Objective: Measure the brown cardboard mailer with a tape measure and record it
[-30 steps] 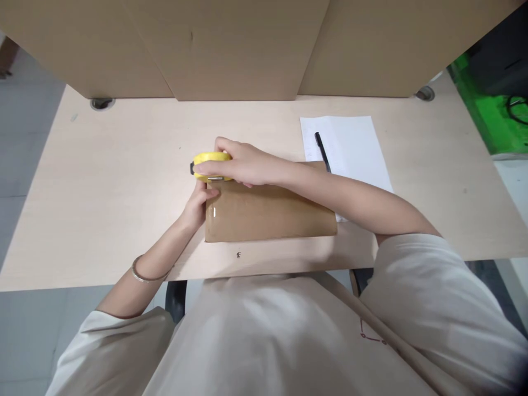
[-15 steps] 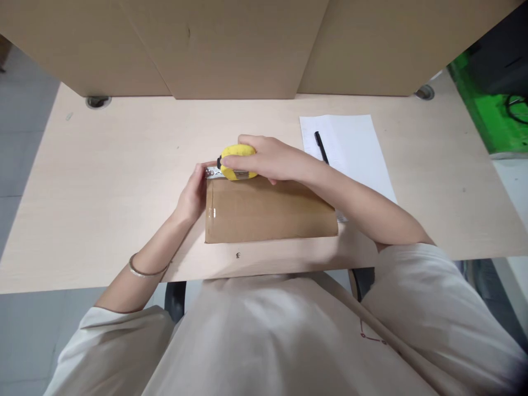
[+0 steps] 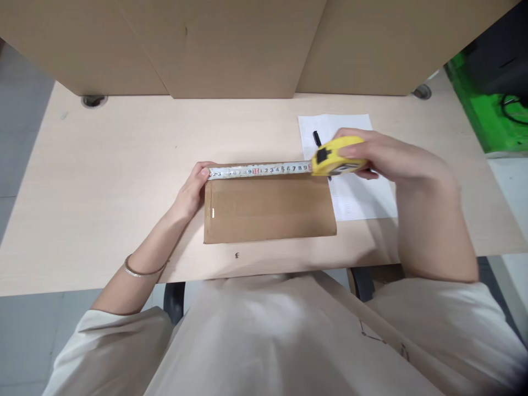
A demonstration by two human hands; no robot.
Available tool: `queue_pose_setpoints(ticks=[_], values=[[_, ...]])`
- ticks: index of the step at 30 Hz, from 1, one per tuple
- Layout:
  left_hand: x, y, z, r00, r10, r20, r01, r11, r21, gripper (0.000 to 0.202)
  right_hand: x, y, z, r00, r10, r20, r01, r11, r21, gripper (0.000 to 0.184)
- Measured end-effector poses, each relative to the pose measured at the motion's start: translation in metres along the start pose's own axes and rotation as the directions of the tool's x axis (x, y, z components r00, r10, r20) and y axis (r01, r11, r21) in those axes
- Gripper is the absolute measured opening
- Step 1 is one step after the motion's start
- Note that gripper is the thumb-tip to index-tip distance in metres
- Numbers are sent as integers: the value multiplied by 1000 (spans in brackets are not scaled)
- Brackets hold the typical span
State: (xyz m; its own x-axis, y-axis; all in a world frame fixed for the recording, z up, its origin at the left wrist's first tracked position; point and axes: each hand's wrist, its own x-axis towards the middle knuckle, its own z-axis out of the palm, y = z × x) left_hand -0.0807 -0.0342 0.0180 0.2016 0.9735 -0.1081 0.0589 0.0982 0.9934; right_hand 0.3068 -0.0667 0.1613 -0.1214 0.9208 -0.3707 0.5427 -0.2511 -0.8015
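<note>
A flat brown cardboard box (image 3: pixel 270 209) lies on the light wooden desk (image 3: pixel 124 181) in front of me. A white tape blade (image 3: pixel 259 170) with printed numbers stretches along the box's far edge. My left hand (image 3: pixel 192 190) pinches the blade's end at the box's far left corner. My right hand (image 3: pixel 379 157) grips the yellow tape measure case (image 3: pixel 336 157) just past the box's far right corner, above a white sheet of paper (image 3: pixel 358 192).
A black pen (image 3: pixel 317 137) lies on the paper, partly hidden by the tape case. Cardboard panels (image 3: pixel 231 49) stand along the desk's back. Something green (image 3: pixel 482 110) sits off the desk at the right. Round cable holes (image 3: pixel 94 100) mark the back corners.
My right hand has pulled the yellow case from the box's left corner to past its right corner, drawing the blade out along the far edge. My left hand stayed at the left corner.
</note>
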Motion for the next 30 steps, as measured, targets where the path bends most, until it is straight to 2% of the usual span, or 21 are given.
queue_pose_setpoints(ticks=[3, 6, 8, 15, 25, 28, 30], values=[[1, 1, 2, 1000, -9, -8, 9, 1000, -17, 56, -8, 34, -21, 995, 75, -70, -73, 997, 24, 14], [0, 3, 2, 1000, -16, -27, 16, 1000, 10, 60, -3, 56, -25, 995, 70, -76, -69, 998, 13, 20], [0, 5, 2, 1000, 1, -28, 1, 999, 48, 60, 4, 61, -24, 995, 74, -60, -74, 997, 0, 19], [0, 4, 1, 999, 32, -5, -31, 993, 116, 61, 14, 53, -18, 987, 147, -71, -149, 989, -22, 15], [1, 0, -3, 999, 31, 16, -32, 992, 121, 60, 4, 43, -24, 987, 143, -67, -150, 984, -101, 15], [0, 0, -3, 1000, 19, 3, -20, 994, 107, 60, -2, 32, -24, 992, 103, -67, -109, 989, -95, 19], [-2, 3, -3, 1000, 26, -3, -26, 994, 110, 63, -4, 23, -14, 999, -11, -46, 6, 995, -104, 27]])
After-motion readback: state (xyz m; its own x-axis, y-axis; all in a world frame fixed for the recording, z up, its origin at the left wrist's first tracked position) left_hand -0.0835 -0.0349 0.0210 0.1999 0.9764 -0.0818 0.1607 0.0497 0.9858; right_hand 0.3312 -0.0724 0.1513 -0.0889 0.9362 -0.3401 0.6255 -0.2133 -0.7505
